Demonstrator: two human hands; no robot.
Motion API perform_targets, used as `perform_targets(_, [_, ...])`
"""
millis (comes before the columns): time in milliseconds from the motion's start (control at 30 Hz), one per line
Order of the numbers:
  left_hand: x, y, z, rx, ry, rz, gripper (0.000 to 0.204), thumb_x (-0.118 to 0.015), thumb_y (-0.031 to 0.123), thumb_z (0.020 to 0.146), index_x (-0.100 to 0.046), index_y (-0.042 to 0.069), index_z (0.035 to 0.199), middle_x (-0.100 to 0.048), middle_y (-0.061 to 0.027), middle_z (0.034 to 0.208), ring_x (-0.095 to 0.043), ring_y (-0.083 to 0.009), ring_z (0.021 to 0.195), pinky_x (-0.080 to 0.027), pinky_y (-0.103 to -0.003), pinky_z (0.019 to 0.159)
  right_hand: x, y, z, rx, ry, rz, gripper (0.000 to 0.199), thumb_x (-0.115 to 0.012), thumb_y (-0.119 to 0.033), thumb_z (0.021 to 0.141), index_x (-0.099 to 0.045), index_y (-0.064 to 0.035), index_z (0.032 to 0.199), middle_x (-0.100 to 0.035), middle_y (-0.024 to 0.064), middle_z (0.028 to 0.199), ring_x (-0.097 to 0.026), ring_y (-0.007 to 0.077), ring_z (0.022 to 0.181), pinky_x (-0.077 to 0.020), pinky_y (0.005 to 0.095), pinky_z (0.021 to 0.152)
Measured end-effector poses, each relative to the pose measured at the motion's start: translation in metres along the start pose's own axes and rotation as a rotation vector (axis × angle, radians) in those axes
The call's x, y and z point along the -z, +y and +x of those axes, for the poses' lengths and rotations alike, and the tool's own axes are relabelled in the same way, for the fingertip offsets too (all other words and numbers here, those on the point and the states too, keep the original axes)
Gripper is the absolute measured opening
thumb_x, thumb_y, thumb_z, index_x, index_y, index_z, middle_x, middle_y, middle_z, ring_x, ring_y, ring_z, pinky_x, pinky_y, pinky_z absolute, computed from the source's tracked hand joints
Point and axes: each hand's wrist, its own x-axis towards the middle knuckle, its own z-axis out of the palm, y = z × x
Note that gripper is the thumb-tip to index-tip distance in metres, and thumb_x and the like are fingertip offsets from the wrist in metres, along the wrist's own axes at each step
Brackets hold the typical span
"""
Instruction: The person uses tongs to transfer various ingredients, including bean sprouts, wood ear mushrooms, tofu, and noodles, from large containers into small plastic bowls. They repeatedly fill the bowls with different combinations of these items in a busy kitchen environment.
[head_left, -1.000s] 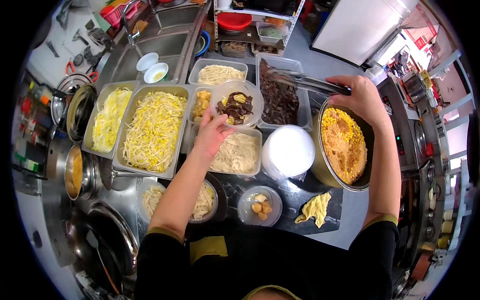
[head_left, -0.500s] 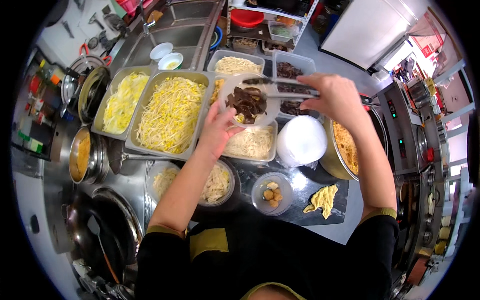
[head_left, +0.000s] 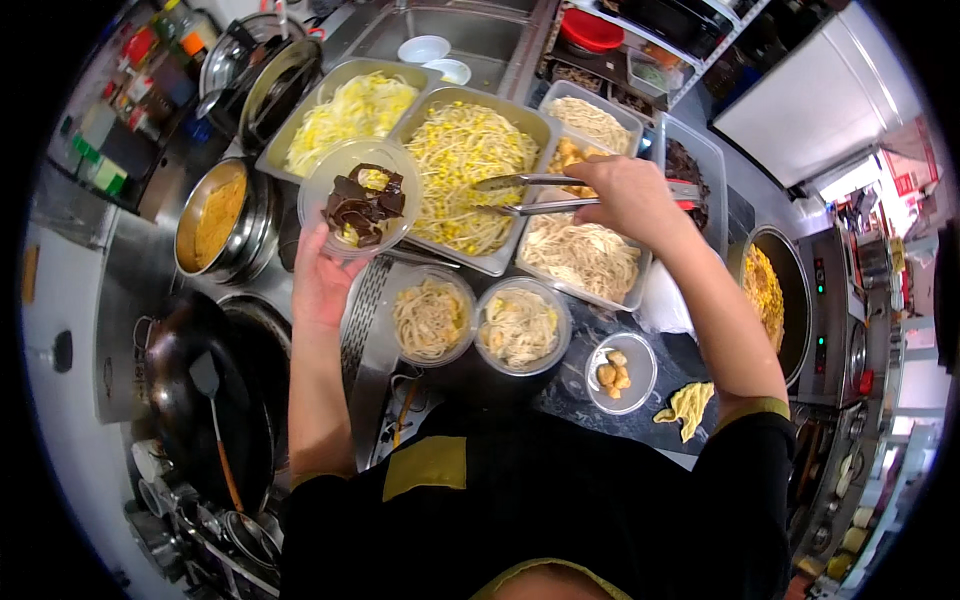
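My left hand [head_left: 325, 280] holds up a clear plastic bowl [head_left: 317, 190] by its near side, at the left of the counter. In the bowl lie dark pieces of wood ear fungus [head_left: 372, 210] with some pale yellow bits. My right hand [head_left: 630, 200] is closed around metal tongs [head_left: 530, 181]. Their jaws are apart above a deep tray of bean sprouts [head_left: 465, 150], near its right part; whether they touch the sprouts I cannot tell. Behind the held bowl stands a tray of shredded pale yellow vegetable [head_left: 350, 115].
Two filled bowls [head_left: 430, 318] [head_left: 520, 325] and a bowl of brown chunks [head_left: 618, 375] stand nearest me. Tubs of pale shreds [head_left: 580, 255] and dark fungus [head_left: 690, 185] sit right of the sprouts. A yellow cloth [head_left: 688, 408] lies front right; a wok [head_left: 195, 400] is at left.
The view has turned. My left hand has carried the bowl left, toward the shredded vegetable tray. The tongs have left the bowl and are now over the bean sprouts.
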Motion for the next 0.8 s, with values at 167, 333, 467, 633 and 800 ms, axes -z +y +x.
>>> perform_targets(167, [0.025,0.004,-0.004,-0.052,-0.002,-0.05,0.054,-0.058,0.022,0.093,-0.04,0.011,0.142,-0.055,-0.0112,0.133,-0.058,-0.0264,0.118,-0.055,-0.046,0.088,-0.035,-0.027,0.048,-0.051,-0.025,-0.033,0.037,-0.08,-0.032,0.072,-0.07,-0.0137,0.103,-0.071,0.0113,0.088,-0.07,0.0302,0.086,-0.0546,0.0427,0.074])
perform_targets(333, [0.044,0.008,0.002,-0.079,0.08,0.01,0.053,-0.055,0.024,0.094,-0.04,0.008,0.143,-0.05,-0.0145,0.138,-0.052,-0.0312,0.125,-0.05,-0.052,0.099,0.035,-0.023,0.027,-0.084,0.06,0.101,0.041,-0.079,-0.025,0.07,-0.072,-0.012,0.109,-0.071,0.0121,0.097,-0.067,0.0309,0.087,-0.0523,0.0397,0.076])
perform_targets(467, [0.025,-0.002,0.014,-0.044,0.084,-0.046,0.048,-0.06,0.016,0.094,-0.042,0.008,0.138,-0.054,-0.0135,0.129,-0.057,-0.0296,0.118,-0.053,-0.053,0.093,0.081,-0.022,0.009,-0.062,0.238,0.394,0.041,-0.082,-0.018,0.069,-0.072,-0.0086,0.108,-0.071,0.0139,0.091,-0.069,0.0287,0.08,-0.0529,0.038,0.075])
perform_targets(633, [-0.002,-0.012,0.028,0.004,0.014,-0.052,0.045,-0.059,0.017,0.095,-0.044,0.009,0.136,-0.056,-0.0117,0.128,-0.058,-0.0274,0.116,-0.053,-0.053,0.094,0.091,-0.051,0.025,0.007,0.2,0.465,0.046,-0.083,-0.02,0.067,-0.07,-0.0056,0.109,-0.071,0.0155,0.093,-0.069,0.0284,0.079,-0.0532,0.0378,0.075])
perform_targets(800, [0.003,-0.008,0.031,0.081,-0.01,-0.139,0.057,-0.06,0.027,0.095,-0.036,0.009,0.143,-0.054,-0.0122,0.13,-0.06,-0.0272,0.112,-0.054,-0.051,0.091,0.09,-0.071,0.068,0.088,0.198,0.309,0.054,-0.083,-0.034,0.069,-0.07,-0.0073,0.114,-0.072,0.0141,0.095,-0.07,0.0253,0.084,-0.0536,0.0385,0.078])
